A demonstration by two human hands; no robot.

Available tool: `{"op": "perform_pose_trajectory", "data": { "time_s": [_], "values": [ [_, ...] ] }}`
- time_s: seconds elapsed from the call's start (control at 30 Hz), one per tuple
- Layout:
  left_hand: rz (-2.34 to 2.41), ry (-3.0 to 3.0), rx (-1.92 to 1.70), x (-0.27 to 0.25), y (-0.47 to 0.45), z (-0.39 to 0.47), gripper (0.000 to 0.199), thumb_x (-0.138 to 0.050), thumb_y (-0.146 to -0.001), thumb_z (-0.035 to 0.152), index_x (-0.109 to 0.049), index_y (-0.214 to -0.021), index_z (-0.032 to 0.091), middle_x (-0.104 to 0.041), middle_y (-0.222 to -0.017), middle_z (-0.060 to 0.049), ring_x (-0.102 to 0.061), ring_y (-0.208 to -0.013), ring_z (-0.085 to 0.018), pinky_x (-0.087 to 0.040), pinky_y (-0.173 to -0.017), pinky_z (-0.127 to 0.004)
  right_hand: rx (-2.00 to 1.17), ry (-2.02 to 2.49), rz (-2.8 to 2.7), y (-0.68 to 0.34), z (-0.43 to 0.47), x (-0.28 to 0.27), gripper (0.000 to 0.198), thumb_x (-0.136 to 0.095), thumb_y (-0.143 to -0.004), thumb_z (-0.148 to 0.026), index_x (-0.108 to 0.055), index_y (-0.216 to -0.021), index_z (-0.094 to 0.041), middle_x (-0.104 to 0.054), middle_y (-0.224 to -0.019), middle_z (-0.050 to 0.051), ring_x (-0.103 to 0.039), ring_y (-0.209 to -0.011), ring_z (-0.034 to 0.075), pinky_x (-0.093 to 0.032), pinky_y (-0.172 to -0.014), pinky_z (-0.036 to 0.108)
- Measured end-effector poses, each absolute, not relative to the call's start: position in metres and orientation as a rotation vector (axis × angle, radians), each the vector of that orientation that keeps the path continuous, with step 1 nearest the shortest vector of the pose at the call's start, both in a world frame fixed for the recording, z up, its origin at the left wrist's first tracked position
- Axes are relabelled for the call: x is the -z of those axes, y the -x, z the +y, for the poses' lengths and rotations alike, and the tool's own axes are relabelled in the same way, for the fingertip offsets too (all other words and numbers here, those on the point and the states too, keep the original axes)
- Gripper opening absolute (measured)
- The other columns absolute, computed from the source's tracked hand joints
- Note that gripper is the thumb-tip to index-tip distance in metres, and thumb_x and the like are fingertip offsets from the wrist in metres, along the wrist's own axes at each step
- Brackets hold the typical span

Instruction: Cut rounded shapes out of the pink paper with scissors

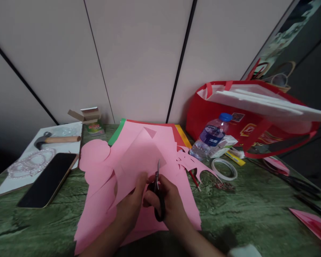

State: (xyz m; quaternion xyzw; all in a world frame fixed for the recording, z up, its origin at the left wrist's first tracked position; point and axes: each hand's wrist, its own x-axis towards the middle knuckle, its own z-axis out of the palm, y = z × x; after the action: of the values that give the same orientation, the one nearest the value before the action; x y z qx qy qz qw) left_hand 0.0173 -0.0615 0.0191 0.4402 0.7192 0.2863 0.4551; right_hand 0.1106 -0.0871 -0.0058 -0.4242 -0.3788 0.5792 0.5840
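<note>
My left hand (132, 201) pinches the lower edge of a pink paper sheet (139, 157), which is raised at a tilt above the stack. In my right hand (169, 198) is a pair of black-handled scissors (157, 200), fingers through the loops and blades pointing up and away from me. The blades stand at the right of the held sheet, close to its lower edge; I cannot tell whether they touch it. Beneath both hands lies a stack of pink paper (182, 210). Rounded pink cut-outs (95, 151) rest at its left side.
A phone (48, 180), hammer (60, 139) and beaded strands (32, 162) lie left. At right are pink scraps (194, 162), a water bottle (210, 137), a tape roll (224, 169) and a red bag (203, 116). A small box (95, 126) stands by the wall.
</note>
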Motion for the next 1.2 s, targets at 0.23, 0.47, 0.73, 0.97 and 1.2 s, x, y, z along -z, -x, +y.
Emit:
{"op": "perform_pose_trajectory", "data": {
  "time_s": [0.23,0.47,0.73,0.97,1.2],
  "values": [
    [1.78,-0.955,-0.76,-0.028,-0.026,-0.062,0.025,-0.055,-0.069,0.044,-0.067,-0.069,0.023,-0.071,-0.087,-0.005,-0.059,-0.096,-0.026,-0.042,-0.087,-0.037,-1.337,0.965,-0.866,-0.12,-0.083,-0.007,0.033,-0.075,-0.055,-0.021,-0.049,-0.074,-0.019,-0.05,-0.06,-0.006,-0.047,-0.057,0.01,-0.037,-0.055,0.022],
    [1.652,-1.01,-0.904,-0.022,-0.021,-0.061,0.025,-0.061,-0.06,0.046,-0.065,-0.057,0.021,-0.07,-0.065,-0.005,-0.064,-0.074,-0.026,-0.049,-0.069,-0.035,-1.306,1.011,-0.92,-0.115,-0.087,0.0,0.028,-0.071,-0.063,-0.028,-0.049,-0.078,-0.018,-0.051,-0.064,-0.004,-0.045,-0.057,0.011,-0.037,-0.055,0.023],
    [1.506,-1.023,-1.025,-0.016,-0.022,-0.062,0.03,-0.059,-0.06,0.047,-0.062,-0.052,0.018,-0.063,-0.047,-0.003,-0.06,-0.051,-0.021,-0.047,-0.048,-0.03,-1.341,1.008,-0.92,-0.111,-0.089,0.007,0.033,-0.07,-0.064,-0.034,-0.048,-0.083,-0.018,-0.052,-0.062,-0.004,-0.049,-0.057,0.012,-0.039,-0.056,0.026],
    [1.668,-0.98,-0.949,-0.021,-0.021,-0.063,0.022,-0.066,-0.057,0.041,-0.067,-0.066,0.021,-0.071,-0.083,-0.008,-0.06,-0.091,-0.03,-0.044,-0.082,-0.042,-1.315,0.894,-0.918,-0.115,-0.088,-0.001,0.034,-0.071,-0.063,-0.031,-0.044,-0.081,-0.022,-0.058,-0.071,-0.001,-0.054,-0.067,0.015,-0.041,-0.059,0.025],
    [1.585,-1.094,-0.916,-0.009,-0.016,-0.063,0.02,-0.061,-0.064,0.041,-0.068,-0.066,0.022,-0.071,-0.081,-0.007,-0.058,-0.097,-0.028,-0.042,-0.087,-0.04,-1.276,0.975,-0.946,-0.114,-0.089,0.003,0.031,-0.068,-0.066,-0.034,-0.044,-0.081,-0.021,-0.058,-0.07,-0.001,-0.055,-0.066,0.016,-0.04,-0.057,0.025]
  ]
}}
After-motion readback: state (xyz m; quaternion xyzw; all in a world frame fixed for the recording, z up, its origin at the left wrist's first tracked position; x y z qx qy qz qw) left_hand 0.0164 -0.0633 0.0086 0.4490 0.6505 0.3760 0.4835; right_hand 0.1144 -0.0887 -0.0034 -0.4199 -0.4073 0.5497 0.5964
